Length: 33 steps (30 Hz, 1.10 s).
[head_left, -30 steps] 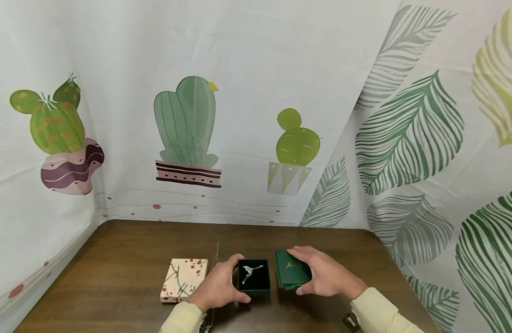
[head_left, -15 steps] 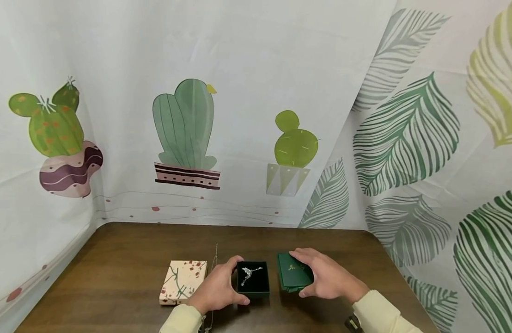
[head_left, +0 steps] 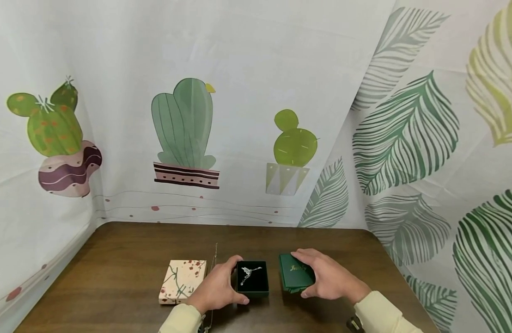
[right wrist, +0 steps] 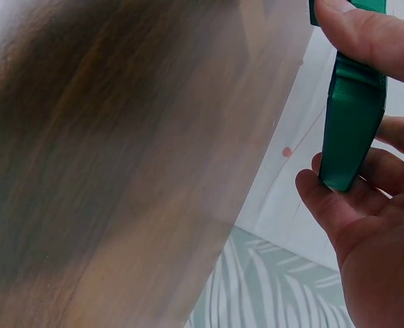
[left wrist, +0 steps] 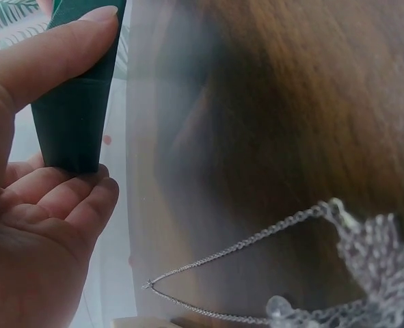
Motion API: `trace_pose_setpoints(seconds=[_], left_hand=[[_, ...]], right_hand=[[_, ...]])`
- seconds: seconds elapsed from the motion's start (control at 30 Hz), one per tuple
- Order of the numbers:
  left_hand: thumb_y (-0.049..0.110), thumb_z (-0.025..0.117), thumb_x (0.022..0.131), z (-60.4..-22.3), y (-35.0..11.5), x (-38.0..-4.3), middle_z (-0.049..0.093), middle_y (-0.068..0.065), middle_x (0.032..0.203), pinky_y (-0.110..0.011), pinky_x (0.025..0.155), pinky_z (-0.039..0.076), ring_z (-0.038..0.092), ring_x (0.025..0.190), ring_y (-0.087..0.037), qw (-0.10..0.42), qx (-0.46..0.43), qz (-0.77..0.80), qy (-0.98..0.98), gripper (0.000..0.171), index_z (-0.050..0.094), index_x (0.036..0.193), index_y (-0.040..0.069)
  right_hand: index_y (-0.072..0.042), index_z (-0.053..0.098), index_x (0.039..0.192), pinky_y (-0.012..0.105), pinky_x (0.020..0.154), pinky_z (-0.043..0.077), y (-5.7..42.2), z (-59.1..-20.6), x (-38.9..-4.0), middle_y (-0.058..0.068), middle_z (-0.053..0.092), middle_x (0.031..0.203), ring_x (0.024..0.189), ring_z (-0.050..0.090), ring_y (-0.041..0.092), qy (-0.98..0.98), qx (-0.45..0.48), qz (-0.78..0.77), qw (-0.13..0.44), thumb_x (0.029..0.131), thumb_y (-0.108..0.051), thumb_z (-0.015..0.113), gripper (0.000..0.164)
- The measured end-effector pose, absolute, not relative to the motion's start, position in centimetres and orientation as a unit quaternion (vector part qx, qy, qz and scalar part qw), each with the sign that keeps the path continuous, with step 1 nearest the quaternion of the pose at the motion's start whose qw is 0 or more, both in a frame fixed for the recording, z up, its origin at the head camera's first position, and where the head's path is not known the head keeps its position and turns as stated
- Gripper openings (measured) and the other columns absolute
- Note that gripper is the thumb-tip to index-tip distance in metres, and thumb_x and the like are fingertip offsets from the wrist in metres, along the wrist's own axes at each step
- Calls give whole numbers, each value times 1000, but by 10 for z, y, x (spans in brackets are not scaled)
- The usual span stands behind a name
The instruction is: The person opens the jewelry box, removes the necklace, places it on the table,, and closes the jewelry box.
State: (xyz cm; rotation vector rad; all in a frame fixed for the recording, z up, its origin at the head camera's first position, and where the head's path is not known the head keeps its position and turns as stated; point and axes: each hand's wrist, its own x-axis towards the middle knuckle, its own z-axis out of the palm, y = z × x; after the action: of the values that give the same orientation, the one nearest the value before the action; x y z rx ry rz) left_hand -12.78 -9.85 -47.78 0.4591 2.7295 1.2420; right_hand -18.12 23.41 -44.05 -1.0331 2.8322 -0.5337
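My left hand (head_left: 217,287) grips the left side of a dark green box base (head_left: 256,292), thumb at the near edge and fingers at the far one. On the base's black lining lies a silver piece of jewelry (head_left: 251,273). To the right, my right hand (head_left: 332,277) holds a green box lid (head_left: 296,273) with gold lettering on top, between thumb and fingers. A gap separates lid and base. In the left wrist view, thumb and fingers clasp the green box wall (left wrist: 75,123). The right wrist view has the lid's side (right wrist: 353,126) between thumb and fingertips.
Left of my left hand lies a cream box (head_left: 183,281) with a red blossom pattern. A silver chain necklace (left wrist: 239,244) lies between that box and my left hand. The brown wooden table (head_left: 127,259) ends at a printed curtain (head_left: 239,92) behind.
My right hand has moved slightly right with the lid, widening the gap to the base. My left hand and the base stay in place; the head view has shifted a little.
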Motion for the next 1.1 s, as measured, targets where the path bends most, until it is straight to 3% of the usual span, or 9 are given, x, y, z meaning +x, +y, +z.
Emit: trace_pose_setpoints(seconds=[0.9,1.1], left_hand=[[27,95,73,-483,-94,-132,71,-20,126,-55,96,55,68,115,-34,80,149,393,904,101,39,153,1],[25,95,73,-487,-93,-133,68,-23,131,-57,97,55,66,121,-38,90,149,400,900,101,39,153,-1]], right_hand=[[-8,53,151,47,102,53,235,-438,-180,14,52,155,139,53,34,925,-337,-170,39,70,-29,94,93],[-9,53,152,49,103,53,236,-439,-179,15,53,155,140,53,36,926,-337,-165,38,70,-30,94,94]])
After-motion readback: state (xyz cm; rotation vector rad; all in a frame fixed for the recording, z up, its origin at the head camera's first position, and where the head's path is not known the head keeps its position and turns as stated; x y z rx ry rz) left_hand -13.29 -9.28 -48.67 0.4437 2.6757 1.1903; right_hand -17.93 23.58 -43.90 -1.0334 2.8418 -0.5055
